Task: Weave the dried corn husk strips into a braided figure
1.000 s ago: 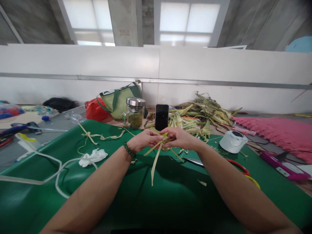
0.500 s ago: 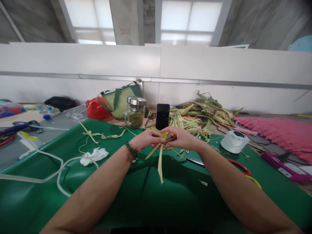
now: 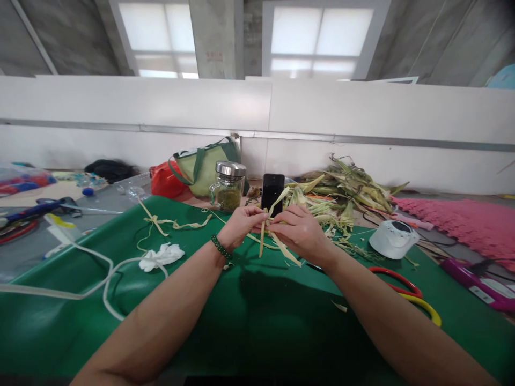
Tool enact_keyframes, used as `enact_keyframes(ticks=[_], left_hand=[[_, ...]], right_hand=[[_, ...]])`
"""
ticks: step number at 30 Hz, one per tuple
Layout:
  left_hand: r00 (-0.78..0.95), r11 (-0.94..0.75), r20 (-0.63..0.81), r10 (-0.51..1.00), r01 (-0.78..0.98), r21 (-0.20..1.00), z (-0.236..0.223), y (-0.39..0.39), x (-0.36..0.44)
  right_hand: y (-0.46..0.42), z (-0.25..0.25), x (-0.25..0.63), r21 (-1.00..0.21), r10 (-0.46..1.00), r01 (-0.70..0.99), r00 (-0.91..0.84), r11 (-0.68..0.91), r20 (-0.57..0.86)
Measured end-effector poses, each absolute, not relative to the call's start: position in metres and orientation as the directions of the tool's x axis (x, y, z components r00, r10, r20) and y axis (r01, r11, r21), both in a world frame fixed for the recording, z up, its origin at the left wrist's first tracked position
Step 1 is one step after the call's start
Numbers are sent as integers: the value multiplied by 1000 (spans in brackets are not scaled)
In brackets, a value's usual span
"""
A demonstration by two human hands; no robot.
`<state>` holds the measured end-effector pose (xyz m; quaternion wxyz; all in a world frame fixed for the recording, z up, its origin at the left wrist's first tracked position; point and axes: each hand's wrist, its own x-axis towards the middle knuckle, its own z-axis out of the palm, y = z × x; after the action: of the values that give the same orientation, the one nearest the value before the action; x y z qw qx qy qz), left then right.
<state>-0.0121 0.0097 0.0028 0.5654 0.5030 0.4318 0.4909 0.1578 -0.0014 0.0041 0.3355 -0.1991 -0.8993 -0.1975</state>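
Pale corn husk strips (image 3: 286,249) cross one another between my two hands, above the green mat. My left hand (image 3: 240,227), with a green bead bracelet at the wrist, pinches the strips where they cross. From the right, my right hand (image 3: 301,230) has its fingers closed on the same strips, close to the left fingertips. One strip end points up in front of the black phone (image 3: 273,192), and others hang downward. Beneath my right forearm lie scissors (image 3: 422,303) with red and yellow handles, their blades mostly hidden.
A husk pile (image 3: 354,185) lies behind my right hand. The glass jar (image 3: 230,187) stands before a green bag (image 3: 201,166). A white tissue (image 3: 163,256) and white cord (image 3: 105,284) are at left; a white roll (image 3: 393,239) and purple power strip (image 3: 478,281) at right.
The husk strips have turned: one end now sticks upward, and the long hanging one slants right. My right hand has rotated, its back more toward me. The view has shifted slightly.
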Motion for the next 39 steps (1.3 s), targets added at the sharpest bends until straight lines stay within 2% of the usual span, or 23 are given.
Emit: enact_keyframes(ticks=[4, 11, 16, 19, 21, 26, 31, 33, 36, 39], left_hand=[[140, -37, 65, 988, -198, 980, -1, 10, -10], [169, -68, 114, 979, -256, 964, 1, 8, -9], [153, -75, 119, 981, -265, 961, 2, 7, -9], [167, -80, 126, 978, -259, 963, 0, 9, -10], [159, -87, 128, 979, -243, 966, 0, 10, -11], [136, -108, 136, 981, -196, 975, -1, 11, -12], [109, -117, 141, 984, -206, 972, 1, 12, -12], [111, -112, 136, 984, -204, 973, 1, 12, -13], [173, -89, 122, 977, -187, 978, 1, 11, -14], [258, -65, 100, 961, -139, 988, 1, 9, -15]], right_hand=[[2, -3, 155, 124, 222, 407, -700, 905, 679], [7, -10, 153, -24, 263, 373, -608, 928, 749], [11, -12, 155, -5, 245, 372, -603, 928, 760], [11, -11, 157, -33, 270, 378, -595, 925, 757], [9, -9, 157, -106, 324, 375, -588, 921, 741], [1, 0, 155, -403, 475, 253, -486, 880, 733], [-3, 7, 158, -500, 486, 144, -564, 854, 668], [-2, 9, 160, -543, 542, 176, -540, 821, 644], [4, 11, 164, -613, 717, 372, -340, 697, 608], [13, 10, 165, -684, 840, 493, -243, 538, 485]])
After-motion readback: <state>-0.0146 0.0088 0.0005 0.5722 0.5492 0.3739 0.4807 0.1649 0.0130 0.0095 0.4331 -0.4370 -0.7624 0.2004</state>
